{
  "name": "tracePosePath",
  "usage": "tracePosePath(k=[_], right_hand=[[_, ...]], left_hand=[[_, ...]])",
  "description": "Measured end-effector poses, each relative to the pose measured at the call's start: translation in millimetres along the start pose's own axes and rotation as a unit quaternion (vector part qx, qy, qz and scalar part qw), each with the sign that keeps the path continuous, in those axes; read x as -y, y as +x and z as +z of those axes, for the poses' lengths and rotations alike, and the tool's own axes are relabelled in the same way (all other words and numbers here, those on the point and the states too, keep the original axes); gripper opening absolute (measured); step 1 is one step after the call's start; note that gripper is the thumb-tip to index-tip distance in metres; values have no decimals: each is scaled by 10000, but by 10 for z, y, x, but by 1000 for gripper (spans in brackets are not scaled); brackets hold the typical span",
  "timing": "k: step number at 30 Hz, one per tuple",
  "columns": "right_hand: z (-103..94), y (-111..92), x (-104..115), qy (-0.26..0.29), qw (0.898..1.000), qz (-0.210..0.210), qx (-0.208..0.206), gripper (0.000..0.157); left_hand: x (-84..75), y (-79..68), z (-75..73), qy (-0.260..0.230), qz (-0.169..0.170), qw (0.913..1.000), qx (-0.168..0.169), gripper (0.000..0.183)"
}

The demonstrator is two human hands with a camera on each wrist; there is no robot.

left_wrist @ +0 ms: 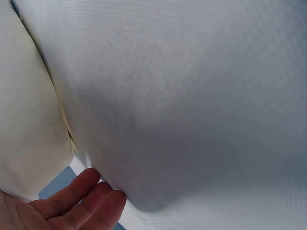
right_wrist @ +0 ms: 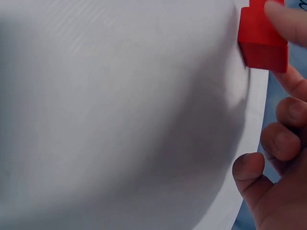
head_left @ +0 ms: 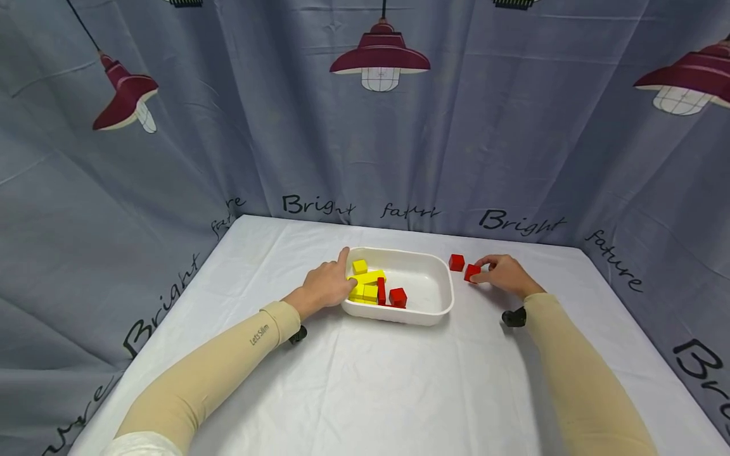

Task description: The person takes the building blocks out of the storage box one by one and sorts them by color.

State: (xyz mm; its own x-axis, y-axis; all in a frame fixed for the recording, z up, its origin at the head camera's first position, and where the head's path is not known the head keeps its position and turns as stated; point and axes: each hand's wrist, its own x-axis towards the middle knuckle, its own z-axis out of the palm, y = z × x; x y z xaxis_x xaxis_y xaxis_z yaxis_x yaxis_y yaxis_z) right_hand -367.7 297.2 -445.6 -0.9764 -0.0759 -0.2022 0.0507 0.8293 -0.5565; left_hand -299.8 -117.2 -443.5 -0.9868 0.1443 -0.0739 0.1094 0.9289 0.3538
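Observation:
In the head view a white plastic tray (head_left: 413, 316) holds yellow blocks (head_left: 367, 277) on its left side, with a red cube (head_left: 398, 297) and a thin red block (head_left: 381, 291) beside them. My left hand (head_left: 327, 285) grips the tray's left end, thumb over the rim. Its fingers (left_wrist: 86, 201) lie against the tray's outer wall (left_wrist: 29, 105) in the left wrist view. Right of the tray, my right hand (head_left: 506, 274) pinches a red cube (head_left: 471, 273) between thumb and fingers, low at the table. Just behind it sits another red cube (head_left: 456, 262).
A white cloth (head_left: 388, 392) covers the table. Behind it hangs a grey-blue curtain (head_left: 285, 126) printed with red lamps and lettering. Each wrist carries a small black camera, one under the left sleeve (head_left: 228, 361) and one by the right sleeve (head_left: 576, 373).

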Motion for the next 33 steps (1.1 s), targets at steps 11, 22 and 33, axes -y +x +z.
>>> tracePosePath(k=[11,22,33], right_hand=[[53,73,-73,73,9995,-156,-267,51],[53,76,-76,144,9990,-22,-417,51],[12,50,41,79,9978,-331,-567,57]], left_hand=[[-13,-16,-7,-33,-61,10000,43,82],[-6,0,17,-21,-17,10000,-37,80],[-11,-8,5,-4,4,10000,8,80]])
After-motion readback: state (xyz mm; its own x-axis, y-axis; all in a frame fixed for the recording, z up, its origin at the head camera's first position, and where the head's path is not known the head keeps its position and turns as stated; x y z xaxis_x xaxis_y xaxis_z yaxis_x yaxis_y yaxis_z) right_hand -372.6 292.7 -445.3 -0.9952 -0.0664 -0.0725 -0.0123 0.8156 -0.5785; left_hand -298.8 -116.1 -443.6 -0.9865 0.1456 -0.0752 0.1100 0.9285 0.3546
